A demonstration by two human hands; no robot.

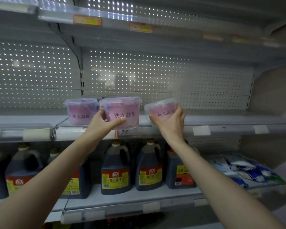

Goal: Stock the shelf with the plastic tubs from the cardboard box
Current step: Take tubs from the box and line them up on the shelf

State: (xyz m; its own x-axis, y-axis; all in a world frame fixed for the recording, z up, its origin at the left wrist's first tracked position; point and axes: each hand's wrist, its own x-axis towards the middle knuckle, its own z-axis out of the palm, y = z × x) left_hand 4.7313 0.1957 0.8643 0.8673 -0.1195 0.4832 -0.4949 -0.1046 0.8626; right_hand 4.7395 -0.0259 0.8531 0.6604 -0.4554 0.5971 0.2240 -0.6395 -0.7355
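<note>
Three clear plastic tubs with pink contents and black lettering are at the middle shelf (pixel 221 120). The left tub (pixel 80 111) stands on the shelf by itself. My left hand (pixel 104 123) grips the middle tub (pixel 122 111) from below at the shelf's front edge, close beside the left tub. My right hand (pixel 169 122) holds the third tub (pixel 160 109), tilted, over the shelf edge further right. The cardboard box is out of view.
Large dark soy sauce jugs (pixel 116 171) fill the shelf below, under my arms. Blue and white bags (pixel 243 169) lie at the lower right. A perforated back panel (pixel 155 80) stands behind the tubs. The upper shelf (pixel 139 27) carries price tags.
</note>
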